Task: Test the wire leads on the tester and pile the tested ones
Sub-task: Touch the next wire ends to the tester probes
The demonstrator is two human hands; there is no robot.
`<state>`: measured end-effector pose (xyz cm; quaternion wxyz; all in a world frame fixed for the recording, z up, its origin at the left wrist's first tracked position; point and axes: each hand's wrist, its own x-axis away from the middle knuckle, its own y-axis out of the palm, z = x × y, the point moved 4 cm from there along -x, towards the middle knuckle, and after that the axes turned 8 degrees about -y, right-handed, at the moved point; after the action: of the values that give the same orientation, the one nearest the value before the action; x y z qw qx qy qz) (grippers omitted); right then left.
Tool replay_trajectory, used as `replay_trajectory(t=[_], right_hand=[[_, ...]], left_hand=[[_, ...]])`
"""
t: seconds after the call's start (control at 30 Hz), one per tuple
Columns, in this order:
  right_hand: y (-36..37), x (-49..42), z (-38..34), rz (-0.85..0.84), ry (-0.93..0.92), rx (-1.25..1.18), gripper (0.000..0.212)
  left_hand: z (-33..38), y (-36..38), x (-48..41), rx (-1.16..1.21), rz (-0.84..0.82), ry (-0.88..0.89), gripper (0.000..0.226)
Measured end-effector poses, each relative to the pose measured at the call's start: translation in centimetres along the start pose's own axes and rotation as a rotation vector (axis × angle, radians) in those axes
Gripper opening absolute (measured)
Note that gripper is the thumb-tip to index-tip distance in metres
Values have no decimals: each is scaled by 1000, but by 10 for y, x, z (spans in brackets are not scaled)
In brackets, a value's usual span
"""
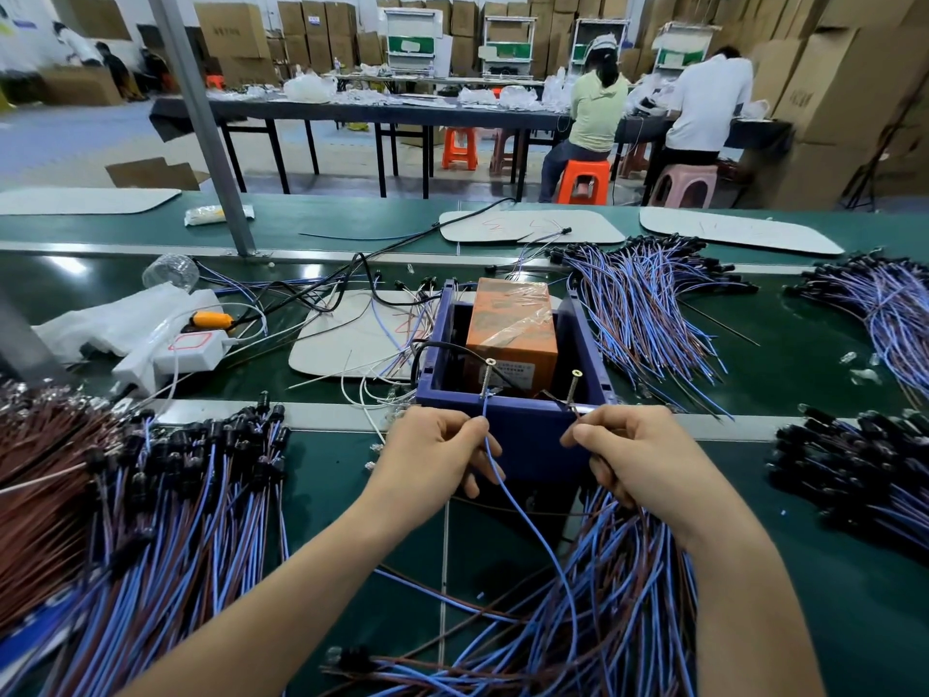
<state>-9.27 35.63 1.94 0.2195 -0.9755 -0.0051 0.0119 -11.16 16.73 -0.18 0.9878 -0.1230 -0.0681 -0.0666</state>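
At the near edge of the green bench, hard against the front wall of the blue box: both hands. Left hand pinching a blue wire between thumb and forefinger, tip raised to the foot of the left screw on the box rim, rest of the wire trailing down into the loose pile nearest the body. Right hand curled, thumb pressed to forefinger on a dark wire at the foot of the right screw; contact with that screw too small to judge. Inside the box, an orange block wrapped in clear film. Left of the arms, a big heap of blue and brown leads with black caps at their far ends. Behind the box to the right, a fanned bundle; further right, a dark-capped bunch. Left of the box, a white power strip with an orange plug, beside a pale mat crossed by loose wires.
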Motion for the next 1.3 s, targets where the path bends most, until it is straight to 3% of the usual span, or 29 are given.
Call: replay_trajectory(t=[0.23,0.7,1.03,1.2,1.3], right_hand=[[-1,1,-1,-3,-2,-1,20],[0,-1,1,1,-14,-21,20],[-1,0,-2,-4,-28,-39,18],[-2,1,-3,-11,-17,-42,19],[-2,0,-3,-16,-14,-47,19]], left_hand=[[-2,-5,2,-153,173,90,37],[3,-13,0,-137,255,111,37],[20,-19,8,-406,434,398,28],[30,-15,9,-514,473,489,1],[34,-15,7,-572,482,502,15]])
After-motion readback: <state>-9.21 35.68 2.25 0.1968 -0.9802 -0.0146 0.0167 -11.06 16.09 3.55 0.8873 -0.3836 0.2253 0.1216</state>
